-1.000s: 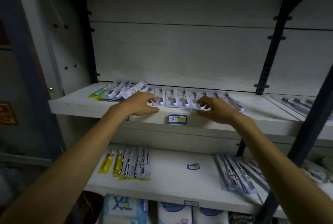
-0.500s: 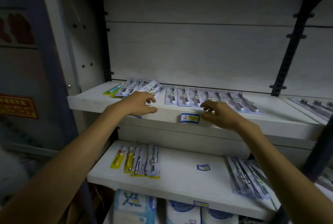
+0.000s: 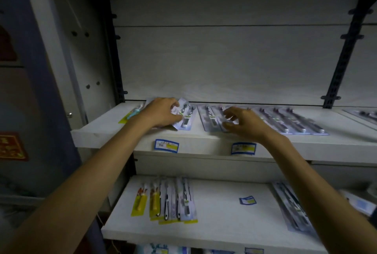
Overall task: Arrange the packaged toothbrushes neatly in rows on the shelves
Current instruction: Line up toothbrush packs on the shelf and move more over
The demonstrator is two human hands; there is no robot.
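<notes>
While left hand grips toothbrush packs on upper shelf, right hand hovers half-curled, holding nothing.

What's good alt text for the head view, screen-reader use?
A person's left hand grips toothbrush packs on the upper shelf, while the right hand hovers with curled fingers over the row of packs beside them. More packs lie on the lower shelf in dim light.
</notes>
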